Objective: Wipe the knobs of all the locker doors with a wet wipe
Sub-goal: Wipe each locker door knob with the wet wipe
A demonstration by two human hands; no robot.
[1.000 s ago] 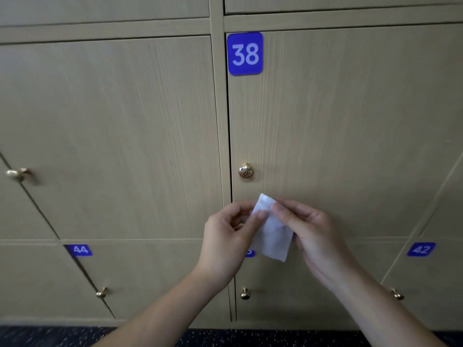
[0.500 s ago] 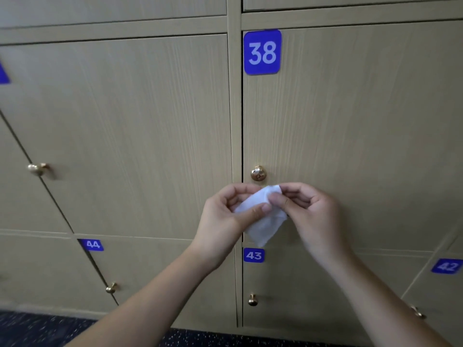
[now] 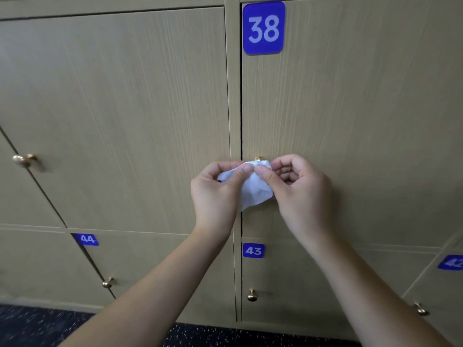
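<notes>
a wall of pale wood-grain locker doors filled the view, with door 38 (image 3: 350,121) the largest on the right and an unnumbered door (image 3: 112,116) of like size to its left. below them ran a lower row: door 44 (image 3: 155,271), door 43 (image 3: 300,279) and a door at the right edge with a partly cut-off blue plate (image 3: 452,262). a dark speckled floor (image 3: 37,326) lay along the bottom.

two bare forearms reached up from the lower edge and met at the left edge of door 38. the left hand (image 3: 215,194) and the right hand (image 3: 300,189) each had fingers curled, thumb and forefinger pinching the white wet wipe (image 3: 253,194) between them. the wipe was bunched, its top edge pressed against the gold knob of door 38 (image 3: 258,159), of which only the upper tip showed above the cloth.

the blue plate 38 (image 3: 263,28) sat at the door's top left corner. smaller plates read 43 (image 3: 253,250) and 44 (image 3: 87,239). other gold knobs were uncovered: one at far left (image 3: 23,159), one on door 44 (image 3: 108,283), one on door 43 (image 3: 252,295), and one at lower right (image 3: 421,309).
</notes>
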